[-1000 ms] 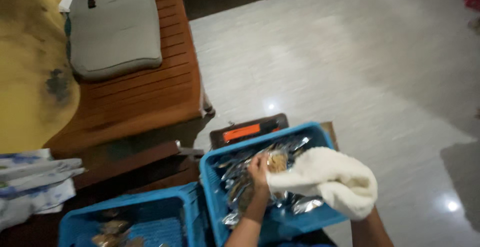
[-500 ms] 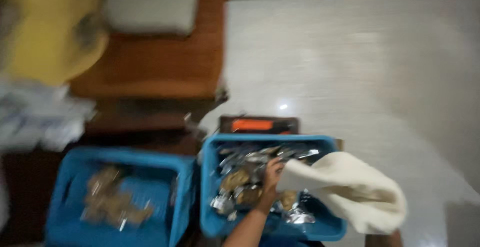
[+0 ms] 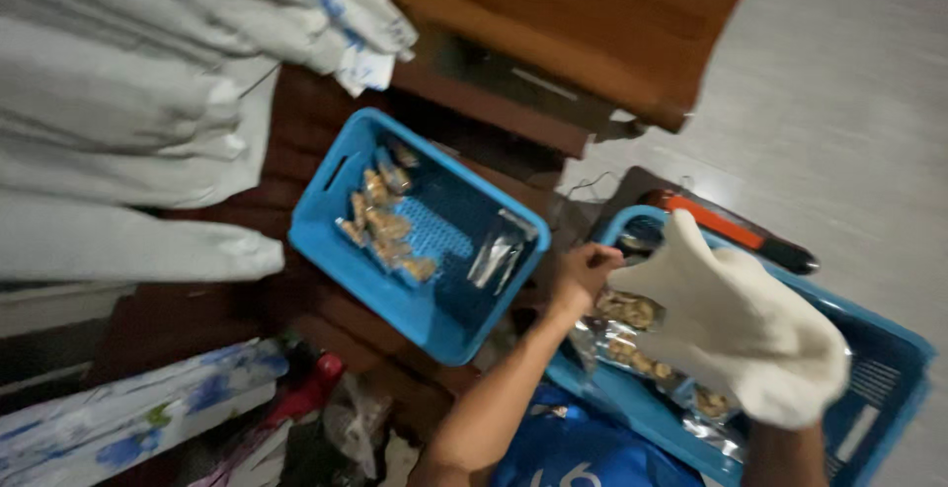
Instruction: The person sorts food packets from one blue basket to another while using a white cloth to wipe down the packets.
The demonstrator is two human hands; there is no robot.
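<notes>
Left hand on snack packets – gloved right hand above; two blue baskets

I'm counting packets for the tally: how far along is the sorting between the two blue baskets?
Done: a few snack packets lie in the left blue basket. In hand: the bare left hand and gloved right hand hold a packet over the right basket. Left: more packets remain there.

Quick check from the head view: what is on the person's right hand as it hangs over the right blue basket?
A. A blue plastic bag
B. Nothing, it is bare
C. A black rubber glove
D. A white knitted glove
D. The right hand wears a white knitted glove above the right blue basket, while the bare left hand reaches in toward the clear snack packets.
</notes>
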